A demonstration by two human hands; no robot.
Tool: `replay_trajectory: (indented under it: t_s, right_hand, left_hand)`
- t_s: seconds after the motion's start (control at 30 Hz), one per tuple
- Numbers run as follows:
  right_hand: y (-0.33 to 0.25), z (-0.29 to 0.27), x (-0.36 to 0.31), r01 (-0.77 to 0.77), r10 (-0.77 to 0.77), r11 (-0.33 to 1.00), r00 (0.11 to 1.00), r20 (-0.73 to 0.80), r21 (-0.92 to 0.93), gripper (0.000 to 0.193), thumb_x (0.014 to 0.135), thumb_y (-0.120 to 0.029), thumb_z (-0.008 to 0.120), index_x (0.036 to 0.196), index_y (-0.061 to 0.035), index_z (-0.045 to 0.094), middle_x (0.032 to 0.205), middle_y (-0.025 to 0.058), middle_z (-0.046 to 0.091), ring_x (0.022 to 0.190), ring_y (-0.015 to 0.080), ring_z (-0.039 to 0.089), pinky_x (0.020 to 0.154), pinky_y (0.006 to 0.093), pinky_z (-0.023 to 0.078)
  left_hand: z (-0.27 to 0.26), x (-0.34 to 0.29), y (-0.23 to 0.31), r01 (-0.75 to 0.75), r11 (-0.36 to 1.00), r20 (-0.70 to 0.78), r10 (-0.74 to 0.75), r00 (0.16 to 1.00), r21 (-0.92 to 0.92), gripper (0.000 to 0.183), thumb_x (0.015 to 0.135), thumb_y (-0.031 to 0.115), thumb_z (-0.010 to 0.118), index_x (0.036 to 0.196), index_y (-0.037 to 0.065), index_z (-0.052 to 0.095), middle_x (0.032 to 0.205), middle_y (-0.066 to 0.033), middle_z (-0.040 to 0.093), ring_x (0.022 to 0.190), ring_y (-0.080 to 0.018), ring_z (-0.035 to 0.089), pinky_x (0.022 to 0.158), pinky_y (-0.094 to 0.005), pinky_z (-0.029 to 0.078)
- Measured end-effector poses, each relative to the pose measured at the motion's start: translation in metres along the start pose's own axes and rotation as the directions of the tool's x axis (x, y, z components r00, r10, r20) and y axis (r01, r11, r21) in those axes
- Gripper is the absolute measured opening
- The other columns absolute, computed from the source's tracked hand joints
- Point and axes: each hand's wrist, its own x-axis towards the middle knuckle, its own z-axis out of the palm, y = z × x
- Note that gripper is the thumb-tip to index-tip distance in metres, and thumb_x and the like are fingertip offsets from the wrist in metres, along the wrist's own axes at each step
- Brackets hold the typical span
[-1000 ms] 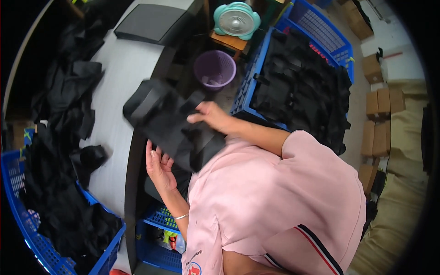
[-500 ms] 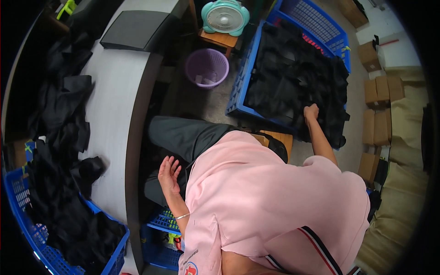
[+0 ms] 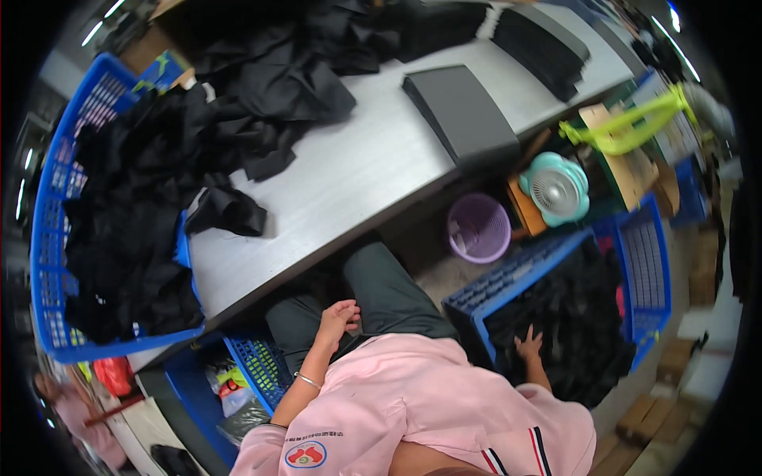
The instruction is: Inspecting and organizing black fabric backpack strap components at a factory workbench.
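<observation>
My right hand point(image 3: 529, 347) is at the near left part of a heap of black fabric pieces point(image 3: 583, 305), its fingers spread and nothing seen in them. The heap fills a blue plastic crate point(image 3: 508, 278) at my right. Over my lap, beside the dark trouser leg, my left hand point(image 3: 338, 319) hangs with loosely bent fingers and appears to hold nothing. Another pile of black fabric point(image 3: 151, 206) overflows a blue basket point(image 3: 49, 270) at the left and spreads onto the grey table point(image 3: 357, 170).
On the table stands a dark grey wedge-shaped box point(image 3: 468, 115), with a stack of black pieces point(image 3: 540, 51) beyond it. A purple basket point(image 3: 479, 228) and a teal fan point(image 3: 557, 189) are past my knees. Blue bins point(image 3: 198, 389) sit at lower left. Another person point(image 3: 75, 412) is behind them.
My view has swung left, bringing more of the table and left basket into sight. My right hand, closed on the black fabric before, now has its fingers spread. My left hand stays near my lap.
</observation>
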Motion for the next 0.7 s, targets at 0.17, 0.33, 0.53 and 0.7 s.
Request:
replay_trajectory:
  t_s: [0.17,0.33,0.53,0.7]
  right_hand:
    - [-0.092,-0.099,-0.042,0.231,-0.242,0.853,0.969,0.037,-0.467,0.050,0.085,-0.045,0.071,0.112,-0.0041,0.069,0.117,0.0211,0.067,0.108,0.0370,0.066,0.092,0.0439,0.054]
    - [-0.260,-0.173,-0.144,0.920,-0.930,0.367,0.364,0.053,0.135,0.031,0.096,-0.030,0.060,0.094,-0.0012,0.071,0.080,0.0200,0.069,0.074,0.0361,0.069,0.068,0.0451,0.053]
    - [-0.490,-0.208,-0.202,0.894,-0.837,-0.237,0.011,-0.547,0.380,0.041,0.092,-0.019,0.069,0.126,0.0022,0.059,0.117,0.0151,0.068,0.106,0.0225,0.066,0.090,0.0334,0.052]
    - [-0.639,-0.222,-0.223,0.717,-0.797,-0.242,0.237,-0.555,0.654,0.073,0.086,-0.027,0.077,0.140,0.0060,0.041,0.129,0.0165,0.058,0.118,0.0231,0.056,0.102,0.0332,0.042]
  left_hand:
    - [0.012,0.008,0.003,-0.003,1.000,-0.061,0.004,0.998,0.005,0.031,0.099,0.018,0.061,0.125,0.001,0.061,0.105,-0.0089,0.069,0.089,-0.0152,0.065,0.074,-0.0287,0.054]
    - [0.022,0.012,0.011,-0.067,0.994,-0.133,0.078,0.988,0.088,0.027,0.098,0.015,0.061,0.120,0.000,0.063,0.098,-0.0091,0.070,0.084,-0.0149,0.066,0.073,-0.0284,0.054]
    - [0.029,-0.005,0.032,-0.110,0.994,-0.141,0.106,0.984,-0.019,0.030,0.098,0.016,0.061,0.124,0.001,0.062,0.105,-0.0099,0.070,0.091,-0.0148,0.066,0.078,-0.0280,0.054]
    - [0.035,-0.025,0.063,-0.262,0.965,0.032,0.262,0.964,-0.026,0.036,0.099,0.021,0.061,0.129,0.001,0.060,0.114,-0.0096,0.069,0.098,-0.0131,0.065,0.083,-0.0269,0.053]
